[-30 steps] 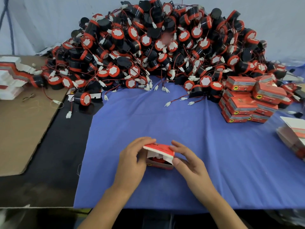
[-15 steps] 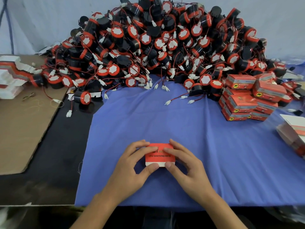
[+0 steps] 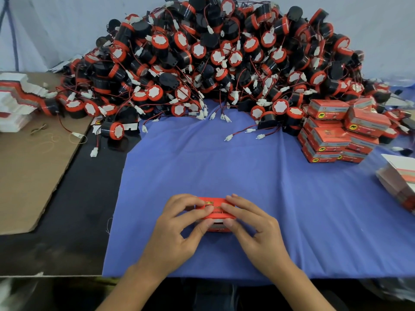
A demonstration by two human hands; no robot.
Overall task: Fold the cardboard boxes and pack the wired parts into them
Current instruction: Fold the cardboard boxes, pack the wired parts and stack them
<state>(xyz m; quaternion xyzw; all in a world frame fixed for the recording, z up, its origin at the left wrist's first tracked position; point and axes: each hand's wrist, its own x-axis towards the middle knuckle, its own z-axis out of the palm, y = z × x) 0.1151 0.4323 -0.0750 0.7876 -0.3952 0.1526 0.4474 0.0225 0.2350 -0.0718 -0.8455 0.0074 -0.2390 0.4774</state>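
Head view, as I read it. The red box [image 3: 215,208] sits on the near middle of the blue cloth [image 3: 224,162]. The left hand [image 3: 177,230] and the right hand [image 3: 253,230] each pinch it, fingers curled over the top and thumbs pressed to the near face. The fingers cover most of the lid, so I can make out only part of its print, and I cannot tell what the box contains. Behind it, the heap of wired parts [image 3: 213,63] runs past the top edge. The stack of packed boxes [image 3: 336,133] stands at the right rear. The flat blanks [image 3: 397,178] at the far right are cut off by the frame. The cardboard sheet [image 3: 29,176] lies at the left.
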